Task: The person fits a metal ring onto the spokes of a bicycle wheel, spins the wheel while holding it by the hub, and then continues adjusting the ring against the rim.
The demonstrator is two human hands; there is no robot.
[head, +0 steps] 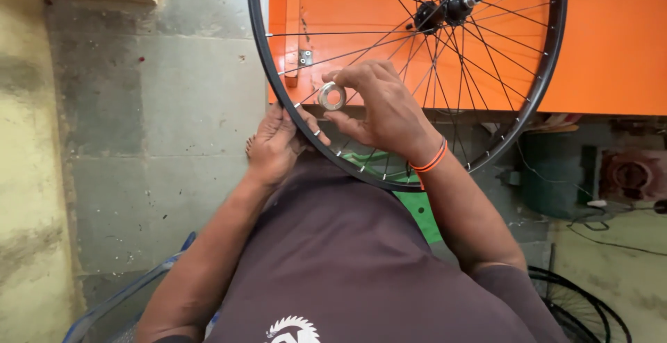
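Bicycle wheel [538, 72]: black rim, thin crossed spokes, black hub with a protruding axle; held upright, its lowest arc against the person's chest.
Metal ring [332, 96]: small, silvery, flat, washer-like with a round hole; face toward the camera, in front of the wheel's lower-left spokes, pinched at its edges.

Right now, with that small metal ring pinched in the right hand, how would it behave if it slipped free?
The metal ring looks rigid and smooth, so it is probably slippery; only the fingertips of the right hand pinch it. Being round and flat, it would likely roll or bounce away. It seems light for its size, and could drop between the spokes.
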